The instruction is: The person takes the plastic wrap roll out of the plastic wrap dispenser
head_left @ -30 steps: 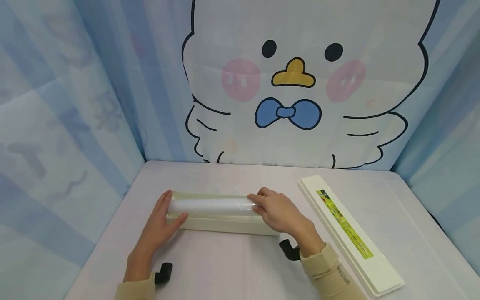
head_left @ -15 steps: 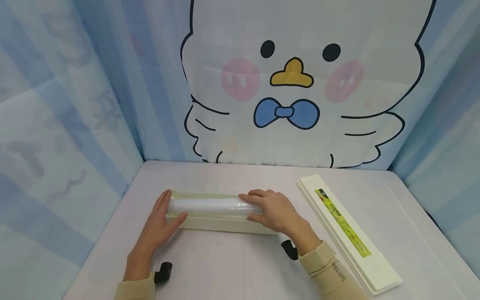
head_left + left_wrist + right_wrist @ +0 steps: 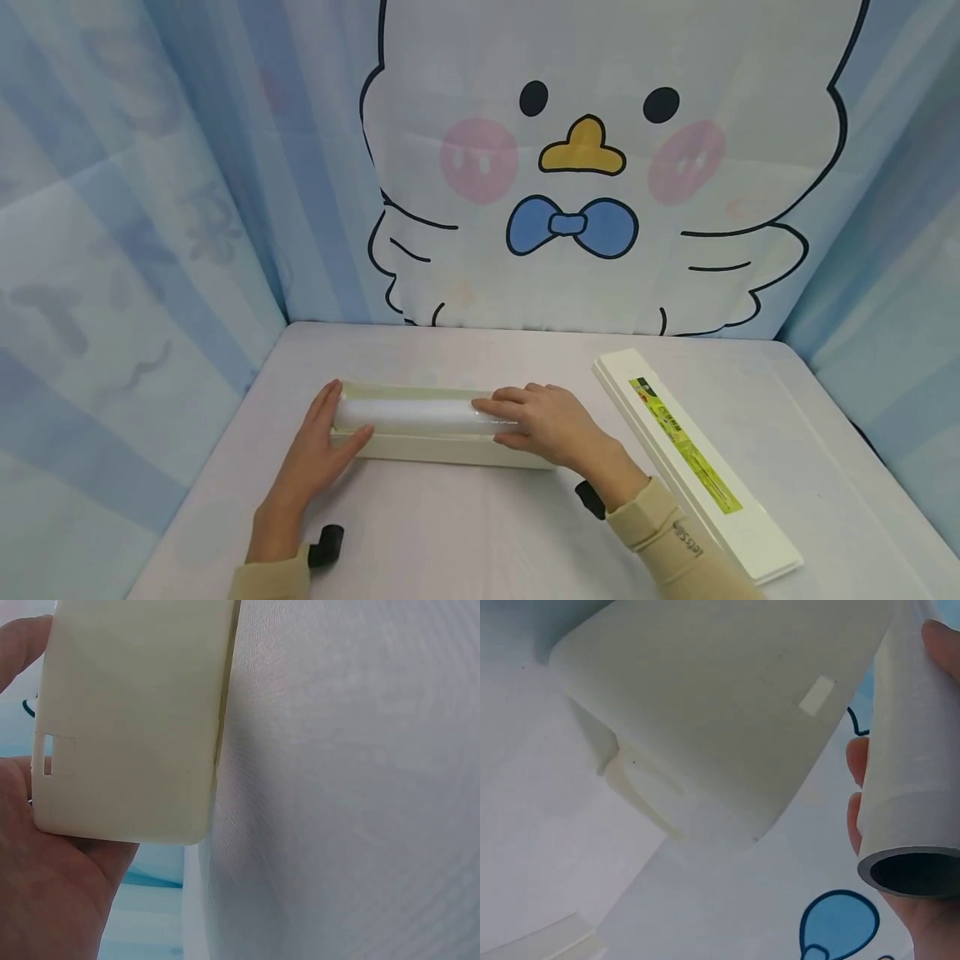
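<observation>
A white roll of plastic wrap (image 3: 412,414) lies lengthwise in a long, cream-coloured plastic-wrap box (image 3: 450,451) at mid-table. My left hand (image 3: 313,458) holds the box at its left end, thumb over the front wall and fingers at the far corner. In the left wrist view, the box's end wall (image 3: 135,720) shows a small slot. At the other end, my right hand (image 3: 553,427) grips the roll. The right wrist view shows the roll's hollow core end (image 3: 911,871) sticking out above the box (image 3: 720,705), with fingers (image 3: 857,761) curled around the roll.
A long white lid (image 3: 697,475) with a yellow-green label lies slantwise on the table, to the right of the box. Behind the white-covered table (image 3: 450,533) hangs a curtain (image 3: 585,287) with a cartoon figure. More curtains close off both sides.
My right hand has shifted slightly left along the roll, its fingers now further over it. The left hand stays at the box's left end.
</observation>
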Demonstrator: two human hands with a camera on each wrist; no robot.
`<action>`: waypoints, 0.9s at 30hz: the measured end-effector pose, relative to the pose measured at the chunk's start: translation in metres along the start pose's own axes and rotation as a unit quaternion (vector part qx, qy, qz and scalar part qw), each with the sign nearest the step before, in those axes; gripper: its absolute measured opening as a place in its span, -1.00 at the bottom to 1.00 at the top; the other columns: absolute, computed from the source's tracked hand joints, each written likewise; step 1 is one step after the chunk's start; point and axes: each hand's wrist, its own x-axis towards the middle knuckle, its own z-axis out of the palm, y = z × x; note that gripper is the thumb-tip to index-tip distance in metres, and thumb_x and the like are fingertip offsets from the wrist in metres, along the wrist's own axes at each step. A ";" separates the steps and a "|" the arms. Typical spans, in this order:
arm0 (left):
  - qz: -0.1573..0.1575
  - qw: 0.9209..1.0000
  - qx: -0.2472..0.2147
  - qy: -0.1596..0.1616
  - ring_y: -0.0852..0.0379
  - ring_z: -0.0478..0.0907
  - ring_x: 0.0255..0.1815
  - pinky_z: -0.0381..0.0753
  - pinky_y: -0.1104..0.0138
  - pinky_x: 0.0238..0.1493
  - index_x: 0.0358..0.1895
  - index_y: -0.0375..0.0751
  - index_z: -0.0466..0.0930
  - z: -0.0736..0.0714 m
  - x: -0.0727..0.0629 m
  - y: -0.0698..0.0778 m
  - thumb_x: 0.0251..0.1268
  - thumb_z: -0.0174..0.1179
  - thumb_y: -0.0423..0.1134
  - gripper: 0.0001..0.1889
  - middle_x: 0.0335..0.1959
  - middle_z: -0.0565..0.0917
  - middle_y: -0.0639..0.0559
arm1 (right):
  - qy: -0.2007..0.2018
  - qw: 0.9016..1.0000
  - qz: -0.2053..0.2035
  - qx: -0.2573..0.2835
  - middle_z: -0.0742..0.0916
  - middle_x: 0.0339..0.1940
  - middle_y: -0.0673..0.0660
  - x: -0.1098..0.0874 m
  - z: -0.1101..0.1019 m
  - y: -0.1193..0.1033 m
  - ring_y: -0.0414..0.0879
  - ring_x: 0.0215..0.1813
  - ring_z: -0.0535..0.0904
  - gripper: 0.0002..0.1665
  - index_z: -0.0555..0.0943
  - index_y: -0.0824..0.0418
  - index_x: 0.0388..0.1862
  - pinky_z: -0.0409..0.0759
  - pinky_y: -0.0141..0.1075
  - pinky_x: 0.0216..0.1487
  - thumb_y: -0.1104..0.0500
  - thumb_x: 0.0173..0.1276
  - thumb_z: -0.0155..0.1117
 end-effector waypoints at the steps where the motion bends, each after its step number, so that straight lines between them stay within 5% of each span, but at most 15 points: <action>1: -0.001 1.000 0.000 0.000 -0.35 -0.10 0.58 -0.01 -0.23 0.47 0.60 -0.41 -0.10 0.000 0.000 0.000 0.44 0.21 0.08 -0.05 0.61 -0.07 -0.35 | 0.007 1.000 -0.007 -0.004 0.72 0.11 -0.02 -0.001 0.001 0.000 -0.05 -0.18 0.68 -0.38 0.61 -0.03 0.32 0.65 -0.21 -0.20 -0.05 0.29 0.49; 7: -0.006 1.000 -0.001 -0.003 -0.35 -0.11 0.58 -0.01 -0.23 0.47 0.61 -0.39 -0.12 0.002 0.000 -0.001 0.44 0.21 0.09 -0.04 0.61 -0.08 -0.35 | 0.047 0.998 -0.038 -0.020 0.72 0.08 -0.02 -0.005 0.004 0.002 -0.07 -0.20 0.66 -0.40 0.62 -0.01 0.30 0.63 -0.22 -0.25 -0.06 0.29 0.49; 27: 0.014 1.000 -0.005 0.007 -0.37 -0.09 0.57 0.02 -0.27 0.44 0.60 -0.41 -0.11 0.002 0.003 -0.004 0.42 0.23 0.06 -0.04 0.60 -0.05 -0.36 | 0.079 0.996 0.019 0.031 0.68 0.10 0.05 -0.044 -0.007 0.016 -0.03 -0.17 0.62 -0.36 0.58 0.03 0.34 0.62 -0.15 -0.16 0.05 0.27 0.50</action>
